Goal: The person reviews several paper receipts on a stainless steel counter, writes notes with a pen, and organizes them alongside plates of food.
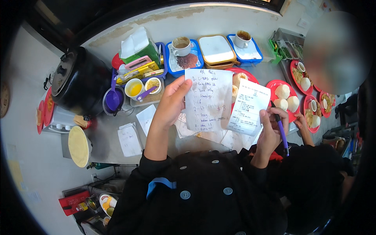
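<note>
Left hand (170, 103): closed on a handwritten note (208, 100), held up over the bench (164, 23).
Right hand (270, 131): closed on a printed receipt (248, 107) and purple pen (281, 131), right of the note.

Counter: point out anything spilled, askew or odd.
A dark brown stain spreads on the napkin in the blue tray beside the cup. Loose paper slips lie scattered at angles on the counter.

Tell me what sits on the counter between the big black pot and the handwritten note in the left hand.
In the head view, between the black pot and the handwritten note: a purple cup and a tray bearing two small sauce bowls.
</note>
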A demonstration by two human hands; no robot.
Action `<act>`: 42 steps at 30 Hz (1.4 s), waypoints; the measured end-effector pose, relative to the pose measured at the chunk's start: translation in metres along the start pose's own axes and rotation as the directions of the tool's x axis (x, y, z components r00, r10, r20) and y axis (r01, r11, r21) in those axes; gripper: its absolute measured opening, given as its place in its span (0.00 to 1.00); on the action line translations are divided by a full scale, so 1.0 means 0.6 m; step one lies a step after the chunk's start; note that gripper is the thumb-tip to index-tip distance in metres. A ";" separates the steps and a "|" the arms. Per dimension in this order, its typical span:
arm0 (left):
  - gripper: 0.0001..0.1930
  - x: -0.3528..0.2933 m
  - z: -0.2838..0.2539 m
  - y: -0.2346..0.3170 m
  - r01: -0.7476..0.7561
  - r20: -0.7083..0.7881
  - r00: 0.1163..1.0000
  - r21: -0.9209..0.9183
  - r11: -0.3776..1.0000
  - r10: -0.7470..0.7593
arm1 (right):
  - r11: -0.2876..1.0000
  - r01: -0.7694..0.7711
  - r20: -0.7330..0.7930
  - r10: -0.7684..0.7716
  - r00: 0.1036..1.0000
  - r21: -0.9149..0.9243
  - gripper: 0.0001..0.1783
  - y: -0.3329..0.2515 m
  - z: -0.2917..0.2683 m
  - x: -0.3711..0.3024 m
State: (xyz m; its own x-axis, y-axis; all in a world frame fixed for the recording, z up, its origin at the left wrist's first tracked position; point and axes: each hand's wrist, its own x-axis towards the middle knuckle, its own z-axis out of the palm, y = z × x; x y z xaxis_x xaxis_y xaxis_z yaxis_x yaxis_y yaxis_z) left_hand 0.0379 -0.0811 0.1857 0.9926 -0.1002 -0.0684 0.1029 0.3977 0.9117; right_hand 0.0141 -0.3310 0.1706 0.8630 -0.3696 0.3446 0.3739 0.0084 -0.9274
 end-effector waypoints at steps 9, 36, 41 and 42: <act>0.18 -0.002 0.002 0.010 0.021 -0.013 1.000 -0.010 1.000 -0.021 | 0.999 0.022 -0.005 -0.022 1.000 -0.036 0.15 -0.008 -0.001 0.000; 0.16 0.000 -0.002 0.006 -0.021 0.044 0.999 -0.102 0.995 0.025 | 0.999 -0.016 0.066 0.013 0.998 0.035 0.13 -0.010 0.033 -0.005; 0.16 0.002 -0.002 0.003 0.002 0.084 0.996 -0.106 0.994 0.006 | 0.997 -0.014 0.040 0.012 0.999 0.072 0.12 -0.012 0.043 -0.005; 0.16 0.003 -0.001 0.002 0.002 0.082 0.997 -0.102 0.995 0.006 | 0.998 -0.019 0.057 0.016 0.998 0.062 0.12 -0.008 0.040 -0.004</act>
State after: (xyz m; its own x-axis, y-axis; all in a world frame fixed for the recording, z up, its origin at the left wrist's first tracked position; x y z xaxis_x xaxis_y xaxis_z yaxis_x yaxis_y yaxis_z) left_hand 0.0400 -0.0802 0.1865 0.9846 -0.1725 -0.0289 0.1110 0.4884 0.8655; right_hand 0.0182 -0.3075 0.1779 0.8865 -0.3163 0.3378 0.3779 0.0734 -0.9229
